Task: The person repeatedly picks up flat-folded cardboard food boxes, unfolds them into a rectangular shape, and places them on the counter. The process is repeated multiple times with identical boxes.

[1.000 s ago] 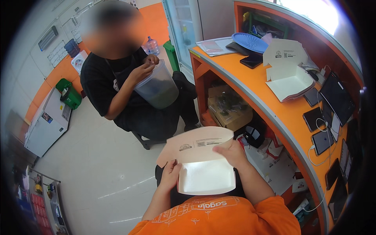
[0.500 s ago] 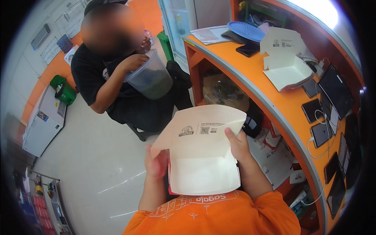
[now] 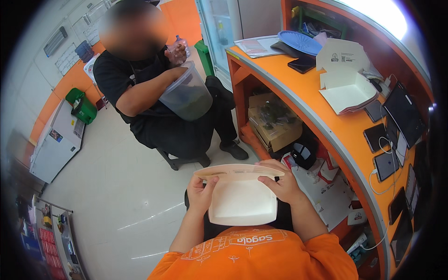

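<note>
Cardboard food box (image 3: 254, 218) is held up between our two hands, near the front of our orange shirt (image 3: 252, 259), off the bench (image 3: 305, 86) and left of its curved front edge. Its pale tray (image 3: 244, 200) faces up, and its lid (image 3: 242, 171) stands along the far side, tipped so that we see the inner face as a narrow band. Our left hand (image 3: 199, 196) is clamped on the lid's left end, thumb inside; our right hand (image 3: 283, 185) pinches it toward the right end, thumb inside and fingers behind. The hands are apart, with the tray between them.

To bend the lid well, we judge it best to press evenly with both thumbs, back the board with our fingers and keep the crease straight. Pushing harder at one end could skew or buckle it; squeezing the tray's walls could spoil their shape.

On the bench, an open second box (image 3: 350, 95) lies toward the back edge, near several phones (image 3: 387, 165); a blue plate (image 3: 298, 43) lies nearer the far end. Beyond our box sits a co-worker (image 3: 149, 100) in black, one arm in a clear tub (image 3: 189, 95).
</note>
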Demonstrator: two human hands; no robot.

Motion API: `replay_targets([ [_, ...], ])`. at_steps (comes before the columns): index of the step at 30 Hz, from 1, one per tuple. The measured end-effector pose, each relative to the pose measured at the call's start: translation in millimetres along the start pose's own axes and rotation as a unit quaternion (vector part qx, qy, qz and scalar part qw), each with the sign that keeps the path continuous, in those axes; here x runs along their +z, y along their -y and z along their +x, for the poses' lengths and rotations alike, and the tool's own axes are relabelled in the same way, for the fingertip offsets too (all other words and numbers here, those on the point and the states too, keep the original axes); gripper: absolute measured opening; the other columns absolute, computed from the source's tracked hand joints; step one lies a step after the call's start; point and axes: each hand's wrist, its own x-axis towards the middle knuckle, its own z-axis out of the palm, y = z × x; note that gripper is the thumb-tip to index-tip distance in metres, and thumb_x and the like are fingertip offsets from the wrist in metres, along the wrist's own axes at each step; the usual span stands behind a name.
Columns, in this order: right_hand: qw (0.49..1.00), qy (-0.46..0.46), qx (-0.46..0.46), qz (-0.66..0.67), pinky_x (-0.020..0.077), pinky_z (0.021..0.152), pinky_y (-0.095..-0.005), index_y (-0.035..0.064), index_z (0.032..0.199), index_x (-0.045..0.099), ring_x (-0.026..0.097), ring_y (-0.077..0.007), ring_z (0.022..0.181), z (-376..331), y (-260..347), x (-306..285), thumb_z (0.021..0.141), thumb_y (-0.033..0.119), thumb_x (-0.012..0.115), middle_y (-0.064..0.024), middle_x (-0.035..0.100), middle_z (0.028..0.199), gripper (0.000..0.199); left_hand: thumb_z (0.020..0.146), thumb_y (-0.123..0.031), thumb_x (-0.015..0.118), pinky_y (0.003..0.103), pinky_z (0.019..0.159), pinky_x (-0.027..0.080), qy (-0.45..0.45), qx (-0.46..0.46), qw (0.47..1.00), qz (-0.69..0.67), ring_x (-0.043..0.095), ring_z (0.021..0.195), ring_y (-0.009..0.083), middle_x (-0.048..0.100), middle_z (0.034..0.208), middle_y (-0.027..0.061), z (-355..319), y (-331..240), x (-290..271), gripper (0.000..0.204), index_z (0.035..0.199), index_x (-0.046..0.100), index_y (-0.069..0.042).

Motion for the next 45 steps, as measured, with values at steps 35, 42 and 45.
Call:
replay_targets([
  [35,0.987,-0.049,-0.05,-0.144,0.0484,0.082,-0.0313,0.0036,0.106,0.06,0.061,-0.0288,0.094,-30.6,-79.5,-26.8,0.085,-0.006,0.053,-0.0134,0.062,0.103,0.025,0.082,0.012,0.057,0.029,0.067,0.049,0.142,0.249,0.904,0.317,0.061,0.084,0.025,0.06,0.101,0.0135,3.5,68.0,6.5,0.035,0.111,0.054,-0.008],
  [42,0.989,-0.052,-0.063,-0.12,0.0511,0.077,-0.031,0.0016,0.083,0.065,0.065,-0.0251,0.087,-33.8,-77.6,-37.1,0.078,-0.011,0.056,-0.0131,0.066,0.095,0.016,0.075,0.016,0.057,0.032,0.069,0.051,0.196,0.264,0.871,0.364,0.062,0.089,0.0285,0.06,0.102,0.0128,11.8,71.5,1.0,0.031,0.095,0.061,-0.007],
  [45,0.992,-0.049,-0.048,-0.105,0.0508,0.077,-0.0301,0.0012,0.08,0.064,0.066,-0.0252,0.087,-36.8,-82.4,-43.8,0.078,-0.011,0.056,-0.0133,0.067,0.096,0.015,0.077,0.009,0.059,0.032,0.071,0.052,0.215,0.246,0.874,0.36,0.062,0.089,0.0284,0.06,0.104,0.0122,10.3,71.5,4.8,0.023,0.095,0.061,-0.005],
])
